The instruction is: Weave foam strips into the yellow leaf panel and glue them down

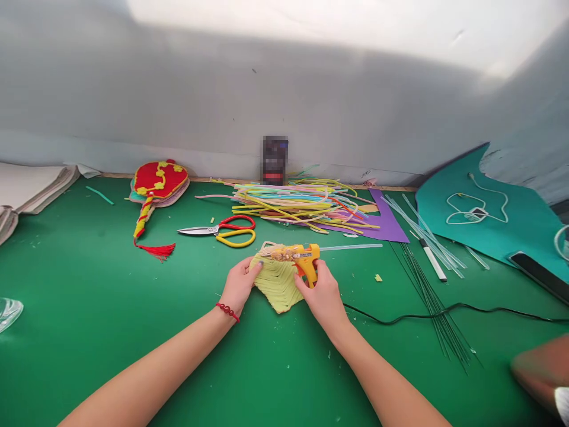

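My left hand point(240, 283) pinches the left edge of a pale yellow-green panel point(279, 290), which is covered in rows of fuzzy stems laid in a V pattern. A yellow hot glue gun point(306, 256) is gripped in my right hand point(323, 290), fingers wrapped round its handle. Its nozzle points left over the panel's upper edge, close to my left fingertips. A clear glue stick point(351, 247) extends from the back of the gun. I cannot tell whether the nozzle touches the panel.
Behind lie scissors point(217, 231), a heap of coloured fuzzy stems point(284, 204) and a red fan-shaped craft piece point(160, 181). To the right are clear glue sticks point(427, 234), a marker point(433, 261), thin wires point(433, 308) and a black cord point(400, 319). Another person's limb point(542, 365) shows lower right.
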Tool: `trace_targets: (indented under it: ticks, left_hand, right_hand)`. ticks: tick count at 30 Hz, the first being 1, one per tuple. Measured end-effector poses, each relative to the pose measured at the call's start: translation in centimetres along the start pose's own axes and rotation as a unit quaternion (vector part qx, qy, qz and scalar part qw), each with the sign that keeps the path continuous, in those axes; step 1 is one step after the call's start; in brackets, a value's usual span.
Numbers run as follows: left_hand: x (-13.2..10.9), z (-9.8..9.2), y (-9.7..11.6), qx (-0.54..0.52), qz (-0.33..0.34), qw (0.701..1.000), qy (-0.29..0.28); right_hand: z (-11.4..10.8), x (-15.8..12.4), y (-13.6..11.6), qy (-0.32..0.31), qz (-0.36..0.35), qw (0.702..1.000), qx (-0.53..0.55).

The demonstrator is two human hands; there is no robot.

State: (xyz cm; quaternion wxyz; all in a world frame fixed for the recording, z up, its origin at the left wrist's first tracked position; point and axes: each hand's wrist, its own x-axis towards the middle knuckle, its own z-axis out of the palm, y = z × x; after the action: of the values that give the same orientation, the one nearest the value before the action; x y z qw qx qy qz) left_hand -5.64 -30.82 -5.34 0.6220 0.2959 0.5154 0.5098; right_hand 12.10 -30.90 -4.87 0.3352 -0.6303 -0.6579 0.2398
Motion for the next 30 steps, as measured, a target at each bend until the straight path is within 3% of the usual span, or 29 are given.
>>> trace_targets:
  ticks: [21,30]
  left_hand:
    - [0.05,0.04,-0.11,0.031,-0.004,0.999,0.004]
    - [-0.11,0.1,0.12,0.036,-0.01,0.999,0.005]
  right_hand:
    - [0.68,-0.18,0.5,-0.012,-0.04,0.999,-0.022]
    - [0.5,-0.14,0.2,-0.02,-0.025,0.999,-0.021]
